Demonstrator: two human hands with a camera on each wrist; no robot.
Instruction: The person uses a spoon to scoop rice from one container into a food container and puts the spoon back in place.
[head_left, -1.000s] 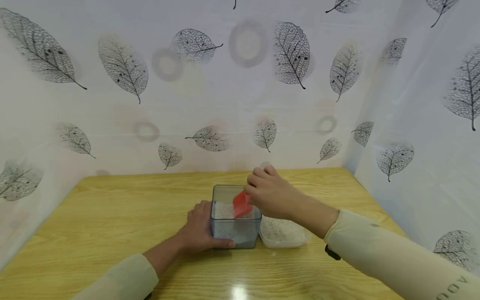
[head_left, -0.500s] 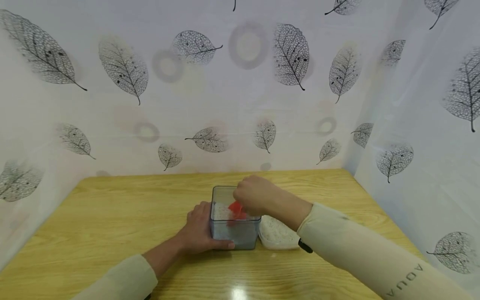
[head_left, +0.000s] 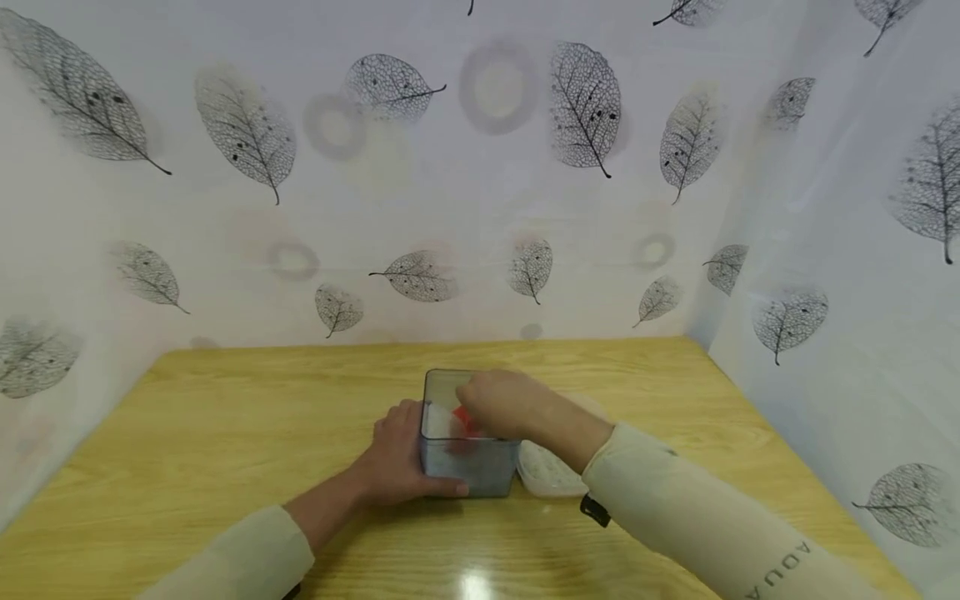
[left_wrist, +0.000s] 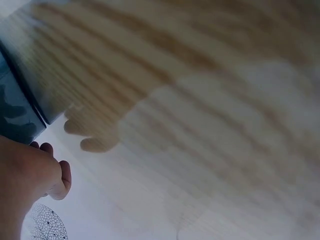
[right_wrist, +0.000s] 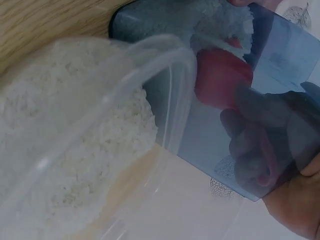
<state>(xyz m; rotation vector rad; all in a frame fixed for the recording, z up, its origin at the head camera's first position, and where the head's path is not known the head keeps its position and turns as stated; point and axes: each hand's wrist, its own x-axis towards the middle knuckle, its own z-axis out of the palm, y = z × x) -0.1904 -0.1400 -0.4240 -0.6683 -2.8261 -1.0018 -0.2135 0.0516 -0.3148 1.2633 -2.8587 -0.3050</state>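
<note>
A bluish see-through plastic box stands on the table with white rice in it. My left hand holds the box at its left side, the thumb along the front wall. Over the open top, my right hand reaches inside and grips a red scoop. In the right wrist view the scoop shows through the tinted wall, with its bowl by the rice and my curled fingers on its handle. The right forearm partly covers a clear tub of rice to the right.
The tub touches or nearly touches the box's right side. The wood-grain table extends to both sides. A white leaf-print curtain stands behind the table and along its right side.
My right hand has moved left and down, taking the scoop from a tilt over the box's rim to lower inside it. My left hand and the box stay in place.
</note>
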